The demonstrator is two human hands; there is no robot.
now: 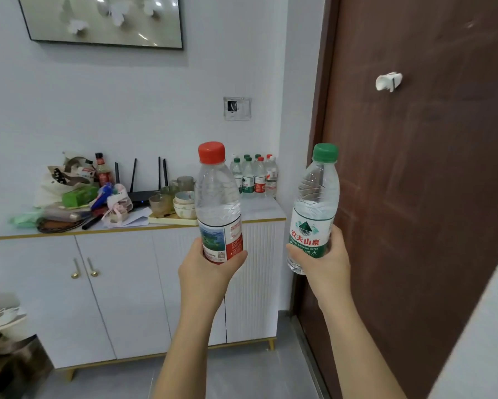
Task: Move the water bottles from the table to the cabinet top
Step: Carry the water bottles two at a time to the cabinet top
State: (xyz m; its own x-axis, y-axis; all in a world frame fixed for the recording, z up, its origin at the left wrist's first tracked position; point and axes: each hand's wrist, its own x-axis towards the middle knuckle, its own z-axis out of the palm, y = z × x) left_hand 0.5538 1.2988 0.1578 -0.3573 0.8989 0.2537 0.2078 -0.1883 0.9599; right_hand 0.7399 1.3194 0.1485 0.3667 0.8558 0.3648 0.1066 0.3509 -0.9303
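1. While upright and apart, the red-capped bottle (217,203) is gripped by the left hand (207,269), the green-capped bottle (314,203) by the right hand (325,263).
2. Cabinet top (259,210) lies ahead at twelve o'clock, left hand likely nearer.

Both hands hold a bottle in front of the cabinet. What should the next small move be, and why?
Probably carry both forward to the bare cabinet top in front of the grouped bottles at its right end. The left hand grips the red-capped bottle, the right hand the green-capped bottle, both short of the cabinet.
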